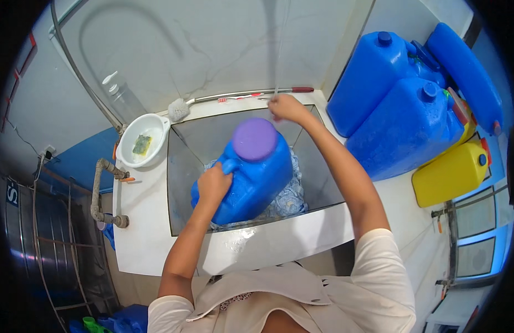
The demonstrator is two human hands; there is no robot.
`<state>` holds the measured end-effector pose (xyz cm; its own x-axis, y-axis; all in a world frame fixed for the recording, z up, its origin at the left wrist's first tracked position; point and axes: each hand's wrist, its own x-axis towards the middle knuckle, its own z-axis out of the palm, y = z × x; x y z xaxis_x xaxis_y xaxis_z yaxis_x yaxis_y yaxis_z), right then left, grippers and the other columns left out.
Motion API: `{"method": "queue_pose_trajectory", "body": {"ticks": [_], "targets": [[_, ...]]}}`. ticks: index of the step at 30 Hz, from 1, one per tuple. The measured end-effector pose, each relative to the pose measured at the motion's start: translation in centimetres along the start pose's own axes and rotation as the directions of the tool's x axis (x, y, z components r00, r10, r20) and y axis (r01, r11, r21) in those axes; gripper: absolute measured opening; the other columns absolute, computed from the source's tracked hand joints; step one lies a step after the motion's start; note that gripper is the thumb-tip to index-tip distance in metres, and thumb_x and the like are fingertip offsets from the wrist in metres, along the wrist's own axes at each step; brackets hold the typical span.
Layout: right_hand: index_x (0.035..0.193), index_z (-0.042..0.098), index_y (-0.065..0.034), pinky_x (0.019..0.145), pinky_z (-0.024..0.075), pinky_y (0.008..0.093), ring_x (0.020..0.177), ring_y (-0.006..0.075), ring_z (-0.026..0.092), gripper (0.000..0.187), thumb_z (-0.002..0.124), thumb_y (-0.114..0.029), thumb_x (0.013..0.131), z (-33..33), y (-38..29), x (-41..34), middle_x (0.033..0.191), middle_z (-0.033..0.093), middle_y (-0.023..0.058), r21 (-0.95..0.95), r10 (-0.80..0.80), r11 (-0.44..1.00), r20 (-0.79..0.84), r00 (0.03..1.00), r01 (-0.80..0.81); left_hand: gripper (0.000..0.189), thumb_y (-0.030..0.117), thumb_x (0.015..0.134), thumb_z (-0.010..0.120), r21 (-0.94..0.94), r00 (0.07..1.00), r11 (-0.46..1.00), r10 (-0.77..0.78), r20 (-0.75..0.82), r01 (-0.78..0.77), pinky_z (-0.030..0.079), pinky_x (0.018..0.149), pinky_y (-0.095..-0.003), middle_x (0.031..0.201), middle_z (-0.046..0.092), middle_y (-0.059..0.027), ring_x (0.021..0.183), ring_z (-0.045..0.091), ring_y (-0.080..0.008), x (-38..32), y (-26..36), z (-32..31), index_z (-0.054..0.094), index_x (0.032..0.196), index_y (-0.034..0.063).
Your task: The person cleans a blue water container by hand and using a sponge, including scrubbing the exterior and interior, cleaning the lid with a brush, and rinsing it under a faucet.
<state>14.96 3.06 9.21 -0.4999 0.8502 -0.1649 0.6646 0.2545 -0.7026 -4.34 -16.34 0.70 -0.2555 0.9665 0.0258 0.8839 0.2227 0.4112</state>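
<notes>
My left hand [214, 183] grips the handle of a blue plastic jerrycan [257, 183] with a wide purple lid [255, 139]. The jerrycan leans in a grey tiled basin [319, 166], on top of blue-and-white netting or cloth bundles [291, 202]. Over the basin's back edge, my right hand [286, 109] is closed on a slender item; a thin pale end shows above the fingers and a pinkish bit below. Behind it, a long-handled round brush [180, 109] and a red-and-white toothbrush [240, 98] lie on the ledge.
A white plastic basin [160, 143] with a sponge [142, 145] stands left, near a pump bottle [124, 98] and pipes with a valve [100, 187]. Large blue jerrycans [402, 129] and a yellow one [450, 172] crowd the right counter. A tiled wall rises behind.
</notes>
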Motion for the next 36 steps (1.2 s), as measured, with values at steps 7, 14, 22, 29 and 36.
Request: {"method": "queue_pose_trajectory", "body": {"ticks": [7,14,22,29,36], "targets": [[0.086,0.057,0.008,0.065,0.0562,0.0271,0.067,0.0196,0.063,0.017,0.045,-0.004,0.082,-1.1,-0.8,2.8,0.078,0.06,0.0145,0.615,0.118,0.763,0.167,0.979,-0.197,0.049,0.041,0.079,0.056,-0.154,0.996,0.988,-0.041,-0.084,0.028,0.045,0.077,-0.0457,0.09,0.061,-0.0246,0.088,0.058,-0.0399,4.9,0.6,0.6,0.055,0.107,-0.0001],[0.083,0.056,0.0069,0.058,0.0561,0.0268,0.064,0.0195,0.062,0.015,0.043,-0.001,0.082,-2.2,-2.1,2.4,0.075,0.059,0.0133,0.684,0.134,0.701,0.151,0.979,-0.202,0.045,0.036,0.075,0.062,-0.201,0.914,0.914,0.383,0.134,-0.353,0.045,0.079,-0.0432,0.096,0.06,-0.0229,0.092,0.057,-0.0371,12.3,7.2,-0.3,0.058,0.102,0.0004],[0.073,0.056,-0.0013,0.038,0.0375,0.0235,0.041,0.0107,0.043,0.017,0.042,-0.007,0.082,-2.4,-1.4,2.6,0.058,0.053,0.0062,0.588,0.014,0.807,0.057,0.998,-0.045,0.039,0.037,0.073,0.06,0.227,0.901,0.881,0.365,0.234,-0.415,0.047,0.076,-0.0431,0.092,0.062,-0.0197,0.087,0.06,-0.0355,11.0,9.8,0.6,0.061,0.094,0.0037],[0.076,0.058,0.0026,0.042,0.0432,0.0238,0.044,0.0129,0.052,0.014,0.044,-0.001,0.072,-2.4,0.3,3.5,0.062,0.058,0.0103,0.622,0.101,0.774,0.06,0.993,-0.116,0.028,0.026,0.07,0.056,-0.007,1.0,1.0,0.019,0.022,-0.019,0.046,0.07,-0.0448,0.082,0.062,-0.0205,0.08,0.059,-0.0377,2.4,-0.3,-1.2,0.064,0.09,0.0079],[0.082,0.057,0.0063,0.059,0.0554,0.0346,0.062,0.0235,0.062,0.01,0.052,-0.002,0.078,-1.1,2.9,4.2,0.073,0.059,0.0146,0.37,0.161,0.897,0.236,0.958,-0.242,0.022,0.011,0.066,0.061,-0.271,0.984,0.96,-0.111,-0.139,0.07,0.045,0.059,-0.0335,0.067,0.062,-0.0134,0.06,0.059,-0.0213,-3.8,-4.4,-9.1,0.063,0.086,0.0021]]}}
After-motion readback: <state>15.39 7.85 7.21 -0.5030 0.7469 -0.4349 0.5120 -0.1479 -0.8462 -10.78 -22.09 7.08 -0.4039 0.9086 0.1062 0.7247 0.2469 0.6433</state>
